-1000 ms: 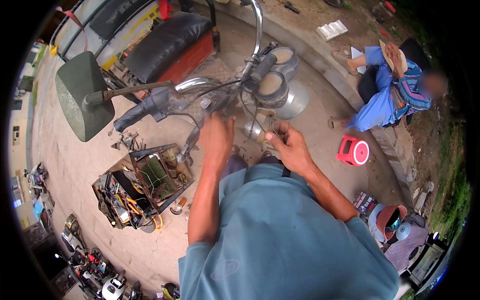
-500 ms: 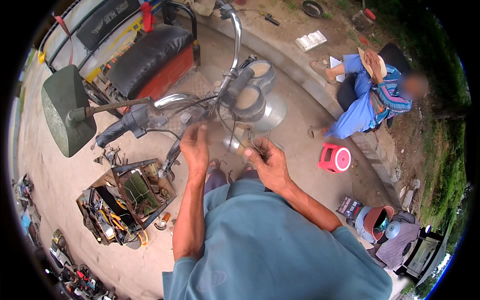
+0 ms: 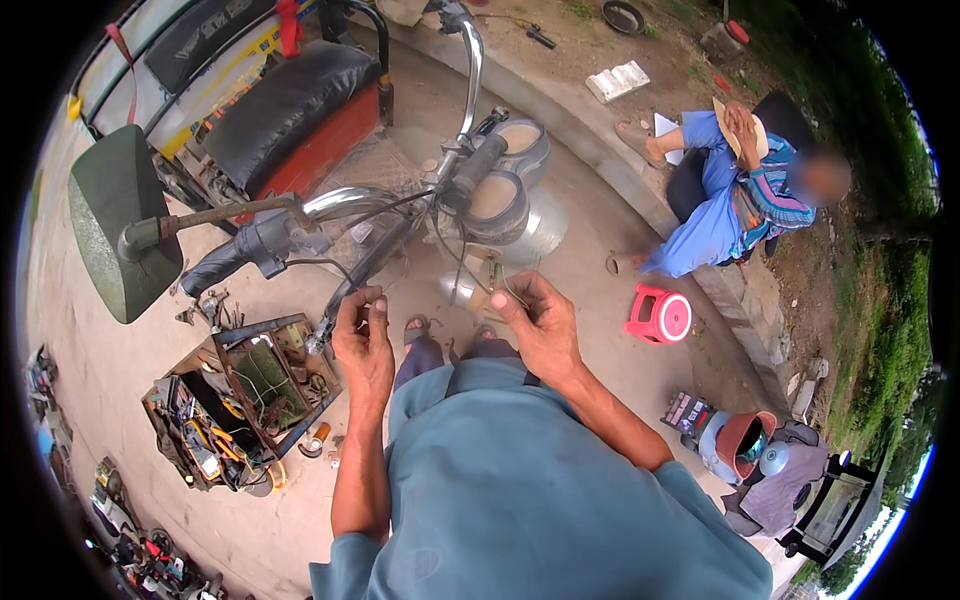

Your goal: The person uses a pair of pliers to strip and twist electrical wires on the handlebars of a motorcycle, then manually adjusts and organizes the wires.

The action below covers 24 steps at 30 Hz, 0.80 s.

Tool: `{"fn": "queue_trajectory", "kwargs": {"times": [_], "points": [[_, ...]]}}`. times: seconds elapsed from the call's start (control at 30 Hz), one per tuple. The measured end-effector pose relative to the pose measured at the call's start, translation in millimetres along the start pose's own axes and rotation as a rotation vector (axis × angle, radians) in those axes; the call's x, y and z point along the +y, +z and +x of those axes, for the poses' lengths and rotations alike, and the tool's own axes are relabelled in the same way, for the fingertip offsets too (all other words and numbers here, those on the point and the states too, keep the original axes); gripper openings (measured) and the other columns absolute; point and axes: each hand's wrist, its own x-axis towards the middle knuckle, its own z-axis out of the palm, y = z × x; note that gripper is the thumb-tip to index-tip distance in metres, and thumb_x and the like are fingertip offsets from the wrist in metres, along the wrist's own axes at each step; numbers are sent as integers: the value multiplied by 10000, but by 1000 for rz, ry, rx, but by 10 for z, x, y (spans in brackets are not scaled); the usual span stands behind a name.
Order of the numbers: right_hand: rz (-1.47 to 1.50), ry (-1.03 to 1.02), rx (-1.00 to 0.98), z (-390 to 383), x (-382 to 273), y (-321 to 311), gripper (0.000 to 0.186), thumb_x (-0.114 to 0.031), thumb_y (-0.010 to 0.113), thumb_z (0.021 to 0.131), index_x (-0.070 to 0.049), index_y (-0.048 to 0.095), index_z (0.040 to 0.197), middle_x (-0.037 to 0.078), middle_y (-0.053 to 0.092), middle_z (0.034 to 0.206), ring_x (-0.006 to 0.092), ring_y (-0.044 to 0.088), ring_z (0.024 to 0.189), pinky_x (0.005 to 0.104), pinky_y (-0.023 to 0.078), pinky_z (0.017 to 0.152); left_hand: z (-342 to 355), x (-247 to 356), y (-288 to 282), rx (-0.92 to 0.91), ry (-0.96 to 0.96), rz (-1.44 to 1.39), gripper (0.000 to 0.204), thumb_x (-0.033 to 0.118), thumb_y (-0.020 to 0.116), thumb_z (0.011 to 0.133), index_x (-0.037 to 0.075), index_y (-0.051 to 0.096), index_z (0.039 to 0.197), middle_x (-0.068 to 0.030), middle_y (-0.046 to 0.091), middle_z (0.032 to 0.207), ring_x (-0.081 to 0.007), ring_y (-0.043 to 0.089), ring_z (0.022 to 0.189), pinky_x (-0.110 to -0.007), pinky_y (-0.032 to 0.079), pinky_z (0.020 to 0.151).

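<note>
Left hand (image 3: 364, 345) curled — thumb (image 3: 378, 312) up; right hand (image 3: 543, 330) pinching (both forearms (image 3: 361, 455) bare).

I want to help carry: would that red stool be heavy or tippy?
The red stool probably feels light, since it looks like plastic with open gaps between its legs. Standing on those legs, it likely won't roll, but a high push might tip it.

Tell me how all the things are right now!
Right hand: pinching thin wire
Thin wire: bent
Left hand: raised, partly curled, grip unclear
Toolbox: open, holding tools
Red stool: upright
Mirror: on its stalk
Black seat: wrinkled
Seated person: holding hat
</note>
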Motion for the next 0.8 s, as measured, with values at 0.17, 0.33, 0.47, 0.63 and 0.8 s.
{"fn": "queue_trajectory", "kwargs": {"times": [0.17,0.33,0.47,0.63,0.8], "points": [[-112,-44,-18,40,13,-15,278,-222,692,994,39,638,1073,62,662,915,108,558,836,294,487,736,-116,-416,-291,138,-163,-147,221,253,736,962,63,635,1015,39,597,869,-30,443,660,-214,334,539],[-168,-22,-63,50,-48,48,293,-247,693,992,27,640,1080,53,665,895,92,560,794,273,476,688,-28,-476,-284,-18,-336,-206,455,340,711,962,7,630,1263,-63,673,1070,-124,594,922,-268,489,744],[-125,-114,2,72,3,53,313,-265,682,1001,22,630,1116,42,666,893,83,579,776,266,488,647,35,-459,-210,-98,-406,-389,476,346,667,984,-12,623,1294,-104,686,1158,-153,618,973,-293,504,810],[-87,-46,22,71,-27,21,338,-273,673,1009,21,616,1166,51,692,934,81,606,790,258,513,641,-26,-694,-248,-501,-372,-123,467,243,715,938,-37,611,1297,-126,676,1216,-190,654,1024,-338,543,852],[-118,-104,37,45,-54,22,283,-232,653,1021,23,627,1140,54,679,903,90,597,776,272,513,667,122,-538,217,-597,-144,212,590,170,805,841,-26,573,1347,-155,644,1307,-258,675,1037,-394,552,893]]}}
